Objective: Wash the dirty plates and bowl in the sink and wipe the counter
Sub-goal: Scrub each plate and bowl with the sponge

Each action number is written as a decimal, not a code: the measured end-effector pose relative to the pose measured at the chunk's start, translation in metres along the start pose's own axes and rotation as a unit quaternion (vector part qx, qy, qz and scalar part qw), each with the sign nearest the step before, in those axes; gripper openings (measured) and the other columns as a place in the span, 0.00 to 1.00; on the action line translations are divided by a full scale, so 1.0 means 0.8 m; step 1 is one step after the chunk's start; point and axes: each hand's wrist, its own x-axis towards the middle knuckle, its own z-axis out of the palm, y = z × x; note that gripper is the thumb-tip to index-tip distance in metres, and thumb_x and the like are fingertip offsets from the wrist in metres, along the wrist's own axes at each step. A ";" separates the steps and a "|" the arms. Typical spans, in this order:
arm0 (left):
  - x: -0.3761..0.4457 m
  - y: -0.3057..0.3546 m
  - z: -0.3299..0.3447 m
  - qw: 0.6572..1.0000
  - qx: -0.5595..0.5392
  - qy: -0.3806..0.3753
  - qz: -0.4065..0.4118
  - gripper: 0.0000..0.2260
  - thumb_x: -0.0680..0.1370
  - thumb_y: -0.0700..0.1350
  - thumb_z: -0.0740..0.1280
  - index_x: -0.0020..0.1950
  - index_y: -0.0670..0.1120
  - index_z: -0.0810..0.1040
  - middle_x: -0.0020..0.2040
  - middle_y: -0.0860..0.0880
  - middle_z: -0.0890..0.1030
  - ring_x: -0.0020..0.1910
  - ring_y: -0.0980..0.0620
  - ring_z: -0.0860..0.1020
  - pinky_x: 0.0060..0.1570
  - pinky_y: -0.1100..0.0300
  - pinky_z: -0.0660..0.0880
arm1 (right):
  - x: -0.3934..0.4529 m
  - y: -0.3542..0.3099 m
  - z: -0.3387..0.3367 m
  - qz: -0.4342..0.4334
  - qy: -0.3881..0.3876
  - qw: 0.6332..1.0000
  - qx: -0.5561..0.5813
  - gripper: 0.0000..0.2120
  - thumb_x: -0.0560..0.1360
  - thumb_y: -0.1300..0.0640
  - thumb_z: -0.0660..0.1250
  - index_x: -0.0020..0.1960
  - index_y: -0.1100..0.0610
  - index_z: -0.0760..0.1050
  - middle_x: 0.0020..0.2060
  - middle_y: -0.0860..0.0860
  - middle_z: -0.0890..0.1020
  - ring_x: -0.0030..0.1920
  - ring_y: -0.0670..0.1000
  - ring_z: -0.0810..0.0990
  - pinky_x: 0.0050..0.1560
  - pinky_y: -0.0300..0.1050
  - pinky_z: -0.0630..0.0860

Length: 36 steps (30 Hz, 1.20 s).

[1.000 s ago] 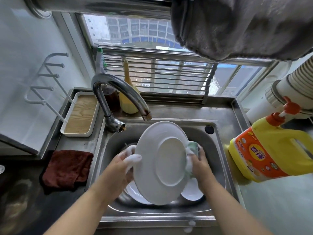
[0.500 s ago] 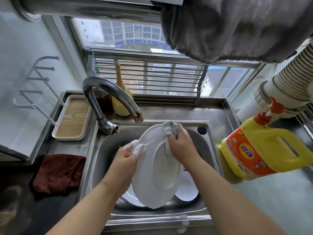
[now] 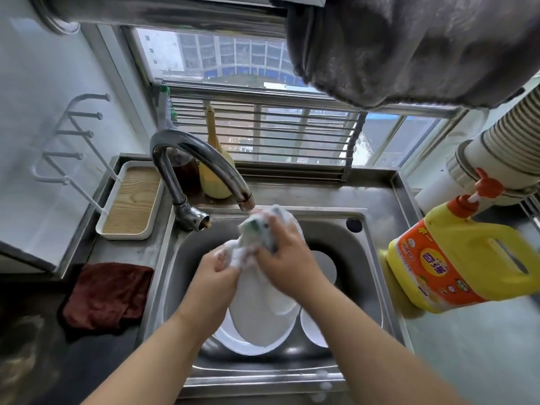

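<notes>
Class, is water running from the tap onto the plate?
No: no stream falls from the tap onto the soapy plate below.

White plate (image 3: pixel 260 311) tilted upright over sink (image 3: pixel 362 258), perhaps soapy; others beneath.

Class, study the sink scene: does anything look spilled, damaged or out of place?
Nothing stands out. The foam on the sink's front rim fits washing up; the detergent jug only looks tilted, probably from the wide lens.
</notes>
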 end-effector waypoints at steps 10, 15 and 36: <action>-0.031 -0.021 0.001 0.996 -0.080 0.029 -0.027 0.11 0.76 0.45 0.69 0.49 0.37 0.75 0.41 0.42 0.80 0.40 0.47 0.77 0.38 0.59 0.76 | -0.021 0.118 0.001 0.441 0.035 0.797 0.410 0.10 0.69 0.44 0.59 0.45 0.48 0.72 0.41 0.53 0.78 0.41 0.56 0.79 0.40 0.52 0.78; -0.033 -0.021 -0.010 0.992 -0.113 0.011 -0.051 0.15 0.73 0.45 0.67 0.49 0.34 0.69 0.42 0.43 0.77 0.40 0.49 0.76 0.35 0.61 0.75 | -0.021 0.129 -0.015 0.395 0.056 0.844 0.359 0.19 0.76 0.41 0.61 0.64 0.46 0.69 0.55 0.55 0.79 0.53 0.58 0.80 0.51 0.60 0.79; 0.003 -0.010 0.012 0.998 0.016 -0.001 -0.054 0.08 0.81 0.38 0.61 0.48 0.39 0.79 0.39 0.42 0.81 0.38 0.46 0.78 0.39 0.55 0.75 | 0.018 0.036 -0.039 0.148 0.008 0.986 -0.081 0.27 0.78 0.40 0.53 0.76 0.41 0.53 0.74 0.55 0.56 0.74 0.55 0.50 0.72 0.52 0.53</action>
